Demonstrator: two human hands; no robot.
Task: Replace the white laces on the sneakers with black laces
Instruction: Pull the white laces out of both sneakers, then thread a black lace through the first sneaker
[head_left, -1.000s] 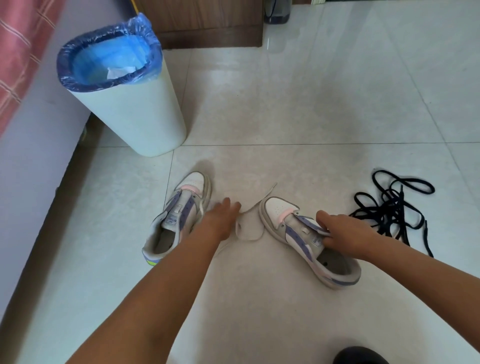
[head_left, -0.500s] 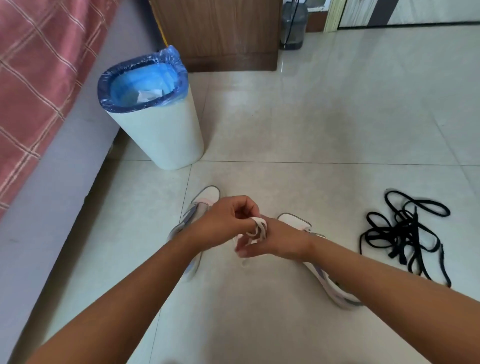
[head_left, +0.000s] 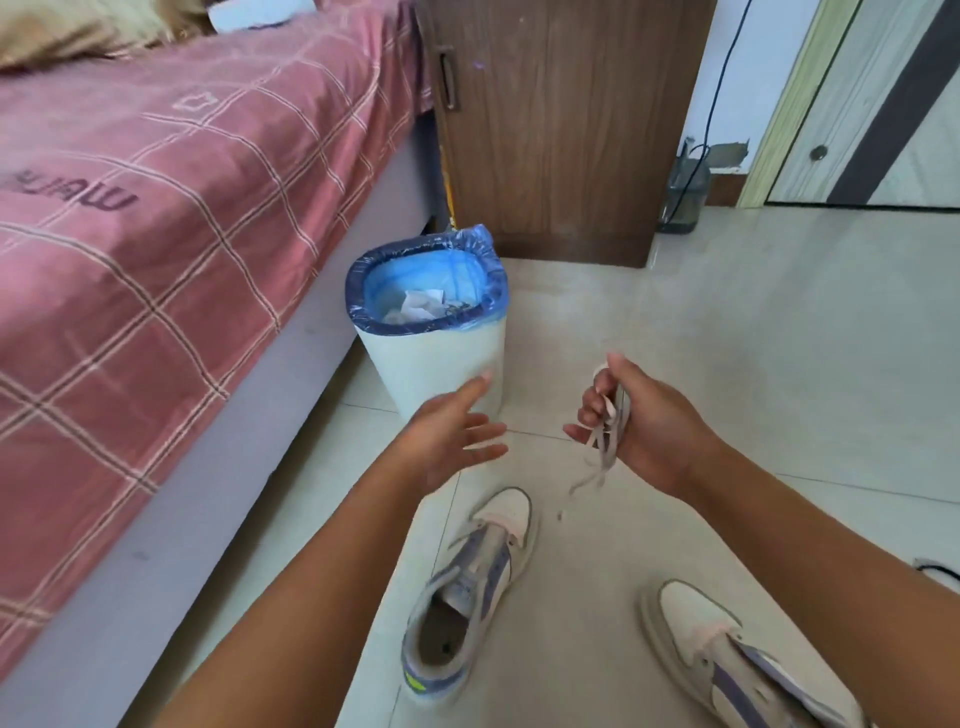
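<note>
Bare floor (head_left: 727, 364) lies open right of the bin (head_left: 431, 358) and between the two sneakers (head_left: 467, 587). The bed (head_left: 156, 260) walls off the left; the cabinet (head_left: 561, 130) blocks the way behind the bin.

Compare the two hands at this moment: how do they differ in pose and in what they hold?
The left hand is open, fingers spread and straight, and holds nothing; the right hand has fingers curled round the bunched white laces, whose ends dangle below it. The left hand is in front of the trash bin; the right hand is to the bin's right. Both hands are raised above the unlaced sneakers.
</note>
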